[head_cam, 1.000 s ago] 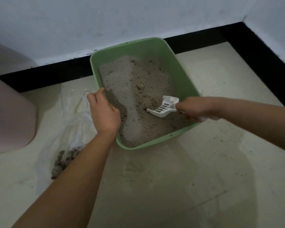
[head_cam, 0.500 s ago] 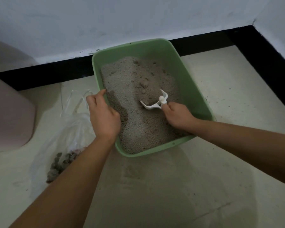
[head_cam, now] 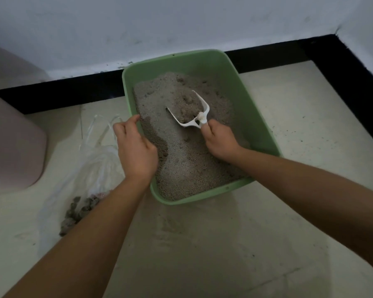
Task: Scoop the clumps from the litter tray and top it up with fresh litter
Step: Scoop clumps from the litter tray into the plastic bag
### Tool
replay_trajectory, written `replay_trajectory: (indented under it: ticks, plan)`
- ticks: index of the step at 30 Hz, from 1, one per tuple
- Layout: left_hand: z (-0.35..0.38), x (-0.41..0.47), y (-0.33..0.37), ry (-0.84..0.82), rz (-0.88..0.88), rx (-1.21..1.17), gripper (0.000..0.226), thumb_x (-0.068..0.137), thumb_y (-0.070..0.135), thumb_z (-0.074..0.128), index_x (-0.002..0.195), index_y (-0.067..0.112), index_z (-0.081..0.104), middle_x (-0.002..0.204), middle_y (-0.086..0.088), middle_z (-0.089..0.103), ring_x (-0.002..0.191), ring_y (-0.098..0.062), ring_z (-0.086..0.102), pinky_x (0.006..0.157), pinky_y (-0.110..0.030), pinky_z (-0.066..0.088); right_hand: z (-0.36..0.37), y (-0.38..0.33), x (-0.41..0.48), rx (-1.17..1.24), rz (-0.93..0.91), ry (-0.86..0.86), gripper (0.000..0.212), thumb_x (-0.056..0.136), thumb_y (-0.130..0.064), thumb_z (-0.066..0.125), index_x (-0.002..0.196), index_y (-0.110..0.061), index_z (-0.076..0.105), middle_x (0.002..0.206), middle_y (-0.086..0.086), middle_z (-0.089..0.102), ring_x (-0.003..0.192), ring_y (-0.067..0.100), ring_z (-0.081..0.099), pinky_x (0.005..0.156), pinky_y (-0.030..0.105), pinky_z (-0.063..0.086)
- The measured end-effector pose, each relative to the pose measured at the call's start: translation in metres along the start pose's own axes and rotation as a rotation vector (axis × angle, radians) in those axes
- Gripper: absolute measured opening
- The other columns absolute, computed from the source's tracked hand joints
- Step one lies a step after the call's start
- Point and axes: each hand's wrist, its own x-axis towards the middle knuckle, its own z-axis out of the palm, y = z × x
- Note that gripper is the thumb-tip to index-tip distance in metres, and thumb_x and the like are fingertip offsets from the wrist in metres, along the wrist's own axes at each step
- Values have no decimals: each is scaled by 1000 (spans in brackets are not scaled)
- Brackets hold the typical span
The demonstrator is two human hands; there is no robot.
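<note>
Lower left of frame: the clear plastic bag (head_cam: 91, 175) lies on the floor with grey clumps (head_cam: 78, 211) inside. Your left hand (head_cam: 136, 147) grips the green litter tray (head_cam: 261, 125) by its left rim at centre. Your right hand (head_cam: 220, 138), closed on the handle, has driven the white scoop (head_cam: 192, 123) deeper into the litter (head_cam: 187, 166); it now carries a load, ready for sifting.

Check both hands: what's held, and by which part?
Right hand holds the white plastic litter scoop by its handle end, with litter in the bowl. Left hand grips the left rim of the green plastic litter tray.
</note>
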Motion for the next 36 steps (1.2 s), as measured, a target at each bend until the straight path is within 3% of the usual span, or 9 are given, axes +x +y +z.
replay_trajectory:
  ticks: [5, 11, 17, 20, 22, 24, 26, 30, 36]
  plan:
    - [0, 0, 1, 5, -6, -6, 54, 85, -7, 44, 136, 10, 45, 125, -12, 38, 100, -27, 55, 83, -30, 46, -9, -7, -5, 72, -86, 46, 28, 102, -31, 37, 81, -15, 45, 70, -1, 48, 68, 19, 48, 66, 40, 44]
    - [-4, -1, 4, -25, -42, -2, 57, 86, -6, 43, 140, 11, 40, 131, -12, 36, 106, -27, 53, 88, -36, 48, -25, 0, -25, 68, -116, -1, 35, 102, -37, 38, 83, -10, 49, 75, 5, 53, 67, 18, 47, 65, 42, 46]
    - [-12, -5, 9, -31, -56, 15, 51, 91, 0, 42, 140, 14, 41, 135, -10, 40, 104, -28, 55, 78, -32, 40, -44, -3, -45, 50, -140, 7, 32, 101, -35, 38, 80, -12, 48, 75, 7, 55, 67, 20, 49, 68, 48, 48]
    - [-14, -11, 8, -57, -109, -120, 47, 98, 9, 40, 144, 16, 38, 142, -5, 45, 122, -23, 50, 98, -33, 40, -50, -6, -53, 12, -169, -13, 34, 102, -35, 37, 81, -11, 49, 76, 9, 56, 67, 21, 49, 67, 47, 48]
    - [-14, -27, 7, -83, -208, -268, 47, 102, 16, 36, 149, 18, 31, 150, -2, 40, 135, -21, 40, 113, -34, 31, -51, -5, -58, 17, -172, -22, 35, 102, -35, 36, 83, -9, 49, 77, 11, 57, 66, 20, 48, 65, 44, 46]
    - [-15, -57, 9, -103, -263, -334, 48, 105, 26, 31, 153, 21, 23, 157, 2, 29, 144, -18, 27, 117, -31, 18, -50, -3, -63, -15, -178, -68, 36, 102, -36, 36, 84, -8, 50, 76, 9, 57, 65, 19, 47, 64, 40, 44]
    - [-14, -86, 13, -125, -264, -358, 50, 106, 33, 26, 155, 25, 17, 160, 6, 20, 146, -12, 18, 112, -22, 11, -49, 0, -67, -30, -168, -84, 36, 102, -36, 37, 84, -8, 50, 75, 7, 55, 65, 20, 47, 64, 41, 44]
    - [-8, -95, 16, -40, -311, -403, 50, 106, 38, 22, 154, 25, 22, 158, 6, 25, 143, -10, 23, 106, -16, 13, -45, 0, -69, -60, -175, -109, 35, 101, -35, 36, 85, -8, 52, 76, 6, 56, 67, 20, 48, 68, 43, 47]
    - [-5, -95, 17, 1, -309, -377, 50, 105, 38, 20, 153, 24, 25, 157, 5, 30, 142, -11, 28, 105, -16, 16, -40, 3, -62, -64, -177, -96, 37, 102, -37, 36, 86, -8, 51, 77, 9, 57, 68, 24, 51, 67, 45, 47]
